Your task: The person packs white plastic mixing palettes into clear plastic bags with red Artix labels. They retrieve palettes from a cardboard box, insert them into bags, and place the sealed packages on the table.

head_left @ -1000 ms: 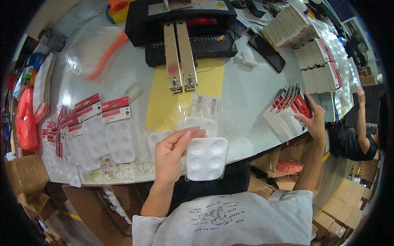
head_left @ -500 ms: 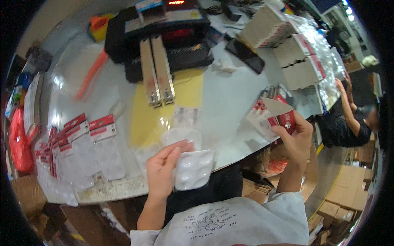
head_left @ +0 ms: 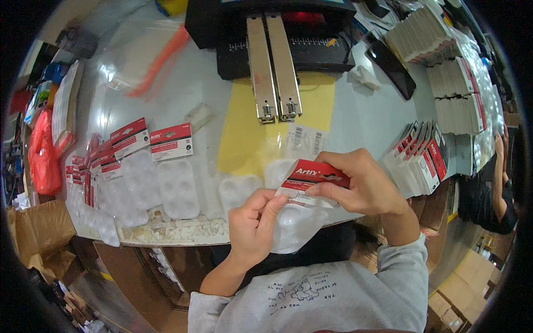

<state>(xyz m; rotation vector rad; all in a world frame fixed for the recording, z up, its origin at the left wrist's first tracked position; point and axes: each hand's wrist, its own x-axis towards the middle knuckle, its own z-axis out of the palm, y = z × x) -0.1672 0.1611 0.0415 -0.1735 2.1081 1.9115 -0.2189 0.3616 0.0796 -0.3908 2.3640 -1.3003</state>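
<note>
Over the table's front edge, my right hand (head_left: 363, 186) grips a folded red-and-white header card (head_left: 313, 171) between thumb and fingers. The card meets the top of a clear bag holding a white plastic paint palette (head_left: 297, 222) with round wells. My left hand (head_left: 254, 230) pinches that bag's top edge beside the card's lower left corner. Just beyond my hands lie another white palette (head_left: 239, 190) and barcode labels (head_left: 307, 140) in clear film. To the left are several bagged palettes (head_left: 180, 191) topped with red-and-white cards. A fanned pile of header cards (head_left: 426, 158) sits at the right.
A black machine (head_left: 233, 64) with two metal stapling arms (head_left: 275, 69) stands ahead, above a yellow sheet (head_left: 241, 127). A phone (head_left: 393, 69) and stacked cards (head_left: 452, 77) are at the back right. A red plastic bag (head_left: 43, 152) hangs far left. Another person (head_left: 491, 188) works at far right.
My right hand has brought a header card from the pile at the right to the bagged palette. My left hand still holds the bag. The view has shifted, too.
</note>
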